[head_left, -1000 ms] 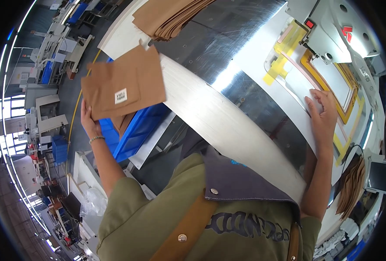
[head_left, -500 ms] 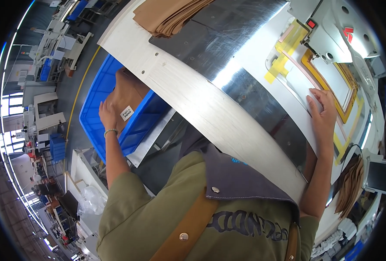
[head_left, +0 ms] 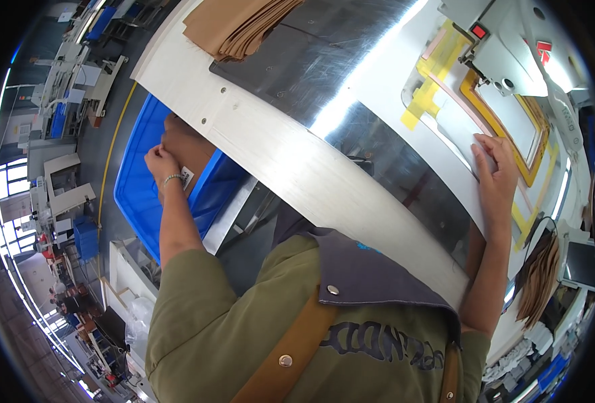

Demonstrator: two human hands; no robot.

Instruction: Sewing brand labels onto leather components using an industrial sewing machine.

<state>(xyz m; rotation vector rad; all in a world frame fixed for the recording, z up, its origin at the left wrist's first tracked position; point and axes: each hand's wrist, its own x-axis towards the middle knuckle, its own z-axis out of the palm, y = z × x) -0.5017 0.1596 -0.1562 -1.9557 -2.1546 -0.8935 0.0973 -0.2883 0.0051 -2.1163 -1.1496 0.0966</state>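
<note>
At left a bright blue bin [head_left: 136,195] holds brown fabric [head_left: 186,144]. A tan stack [head_left: 240,23] lies at the top. The desk [head_left: 311,174] is white with shiny grey metal; yellow tape [head_left: 435,91] frames a template at upper right. Olive shirt [head_left: 203,322], grey apron [head_left: 371,275].

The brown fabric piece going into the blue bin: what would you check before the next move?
1. Left hand on the brown fabric piece: ok.
2. Piece over the blue plastic bin: ok.
3. Piece lying flat in the bin: cannot tell.
4. Right hand resting flat on the clear template sheet: ok.
5. Stack of tan fabric pieces on the table's far end: ok.
</note>
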